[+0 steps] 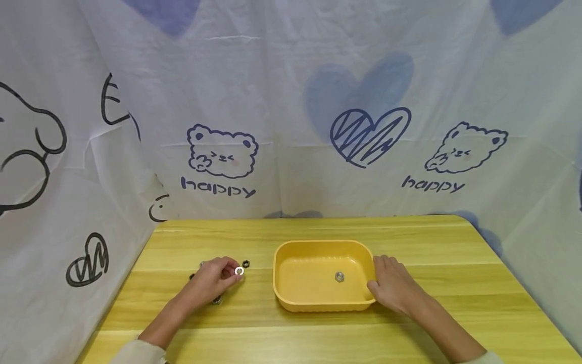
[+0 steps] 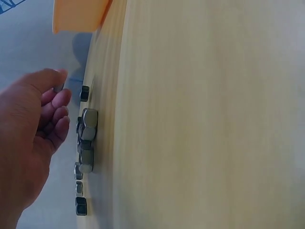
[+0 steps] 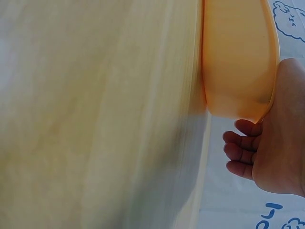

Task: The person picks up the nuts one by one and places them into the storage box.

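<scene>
Between thumb and fingertips, my left hand (image 1: 211, 279) pinches a bright metal nut (image 1: 239, 271), held above the table to the left of the yellow box. Just beyond it lies a dark nut (image 1: 246, 264). More nuts (image 2: 87, 125) of mixed sizes sit on the table below the left hand, partly hidden by it in the head view. My right hand (image 1: 395, 284) grips the right wall of the yellow box (image 1: 324, 307), with the thumb over the rim and the other fingers outside. Inside the box, towards its right side, lies one silver nut (image 1: 339, 276).
The wood-grain table (image 1: 254, 338) carries the box near its middle. A white cloth (image 1: 291, 101) with blue hearts and bear drawings hangs behind the table and along both sides.
</scene>
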Demonstrator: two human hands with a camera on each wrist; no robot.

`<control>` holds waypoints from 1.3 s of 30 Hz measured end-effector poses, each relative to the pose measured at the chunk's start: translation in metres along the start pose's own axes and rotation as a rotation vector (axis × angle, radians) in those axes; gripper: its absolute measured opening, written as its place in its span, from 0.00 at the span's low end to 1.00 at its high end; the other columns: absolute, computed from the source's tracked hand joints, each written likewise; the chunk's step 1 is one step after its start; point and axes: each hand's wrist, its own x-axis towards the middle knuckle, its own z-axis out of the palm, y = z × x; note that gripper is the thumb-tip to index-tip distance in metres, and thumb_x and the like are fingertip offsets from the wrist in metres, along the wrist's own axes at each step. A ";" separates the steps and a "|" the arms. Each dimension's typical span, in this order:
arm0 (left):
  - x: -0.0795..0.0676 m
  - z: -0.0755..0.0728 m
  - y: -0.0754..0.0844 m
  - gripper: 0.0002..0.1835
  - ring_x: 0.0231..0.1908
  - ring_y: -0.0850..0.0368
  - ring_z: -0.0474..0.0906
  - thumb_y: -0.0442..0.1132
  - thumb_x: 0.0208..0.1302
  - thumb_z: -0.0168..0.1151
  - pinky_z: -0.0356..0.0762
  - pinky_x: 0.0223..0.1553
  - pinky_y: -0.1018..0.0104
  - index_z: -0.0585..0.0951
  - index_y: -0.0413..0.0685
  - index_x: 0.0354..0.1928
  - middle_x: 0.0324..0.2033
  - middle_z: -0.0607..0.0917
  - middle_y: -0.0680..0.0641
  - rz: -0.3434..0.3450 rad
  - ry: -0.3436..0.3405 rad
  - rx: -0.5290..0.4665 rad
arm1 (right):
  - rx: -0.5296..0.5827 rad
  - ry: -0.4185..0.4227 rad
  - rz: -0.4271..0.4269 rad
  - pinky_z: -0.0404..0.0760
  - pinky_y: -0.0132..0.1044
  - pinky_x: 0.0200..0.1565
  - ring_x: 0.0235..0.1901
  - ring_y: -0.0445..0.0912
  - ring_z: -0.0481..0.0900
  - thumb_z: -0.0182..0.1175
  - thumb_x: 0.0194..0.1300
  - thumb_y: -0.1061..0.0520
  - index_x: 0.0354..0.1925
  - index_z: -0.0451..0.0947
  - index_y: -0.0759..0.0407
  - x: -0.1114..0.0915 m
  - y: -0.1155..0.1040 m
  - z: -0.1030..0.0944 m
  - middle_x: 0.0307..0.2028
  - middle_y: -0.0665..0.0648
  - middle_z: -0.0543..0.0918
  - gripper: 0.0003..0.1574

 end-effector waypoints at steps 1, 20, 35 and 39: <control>0.000 0.000 0.001 0.12 0.35 0.67 0.79 0.42 0.68 0.71 0.81 0.37 0.73 0.85 0.43 0.46 0.34 0.86 0.55 0.007 0.007 -0.006 | -0.001 0.003 -0.001 0.71 0.53 0.53 0.48 0.55 0.71 0.51 0.70 0.54 0.63 0.67 0.75 0.000 0.000 0.000 0.50 0.65 0.78 0.32; 0.010 0.006 0.019 0.10 0.34 0.68 0.77 0.40 0.65 0.73 0.81 0.37 0.72 0.87 0.44 0.44 0.33 0.85 0.54 0.157 0.115 -0.016 | 0.005 -0.020 -0.011 0.71 0.51 0.51 0.45 0.53 0.71 0.51 0.69 0.55 0.60 0.69 0.74 0.002 0.001 -0.004 0.46 0.62 0.77 0.29; 0.021 0.012 0.036 0.11 0.37 0.64 0.80 0.41 0.64 0.74 0.83 0.41 0.69 0.87 0.45 0.44 0.34 0.86 0.53 0.181 0.160 -0.009 | 0.007 -0.004 -0.005 0.71 0.52 0.52 0.46 0.54 0.71 0.51 0.69 0.54 0.61 0.68 0.76 0.002 0.000 -0.002 0.47 0.63 0.77 0.30; 0.024 0.014 0.040 0.11 0.37 0.63 0.80 0.42 0.64 0.74 0.83 0.40 0.69 0.87 0.46 0.44 0.35 0.86 0.53 0.189 0.163 0.007 | 0.009 -0.006 -0.001 0.71 0.52 0.52 0.47 0.54 0.71 0.51 0.69 0.54 0.61 0.68 0.76 0.002 0.001 -0.001 0.47 0.64 0.77 0.31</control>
